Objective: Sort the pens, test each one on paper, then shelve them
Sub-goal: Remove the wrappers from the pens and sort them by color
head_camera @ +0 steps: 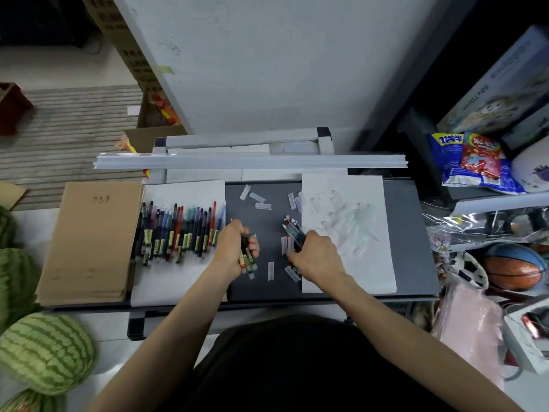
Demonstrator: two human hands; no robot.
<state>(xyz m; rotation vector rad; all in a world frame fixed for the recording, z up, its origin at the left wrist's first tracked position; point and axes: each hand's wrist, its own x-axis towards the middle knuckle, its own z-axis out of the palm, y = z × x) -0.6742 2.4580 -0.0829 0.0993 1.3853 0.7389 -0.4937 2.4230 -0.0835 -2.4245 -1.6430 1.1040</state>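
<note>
The left hand (pixel 234 245) is curled round a bunch (pixel 248 261) of pens, a little left of the middle of the dark table (pixel 410 233). The labelled ends of these pens stick out below the fingers. The right hand (pixel 315 257) grips a second bunch (pixel 292 231), whose tips point up and left past the knuckles, just beside the left edge of the right sheet. The two hands are near each other but apart.

At the far left, off the table, lie striped watermelons (pixel 44 352). A stack of brown notebooks (pixel 92 242) sits at the table's left edge. Just right of it lies the left sheet (pixel 178 283). Across its upper half a row of pens (pixel 178 233) lies side by side, tips towards the far edge, and the leftmost pens are just beside the stack.

Between the two sheets, clear caps (pixel 263 206) are scattered on the dark middle of the table. Some lie near the far edge and some around and below the hands.

The right sheet (pixel 365 272) carries faint scribbles in its upper half. The pale shapes lying on it are too blurred to tell.

Beyond the table's right edge are snack bags (pixel 469 165) at the far corner. A basketball (pixel 514 269) sits lower down, near the front corner.
</note>
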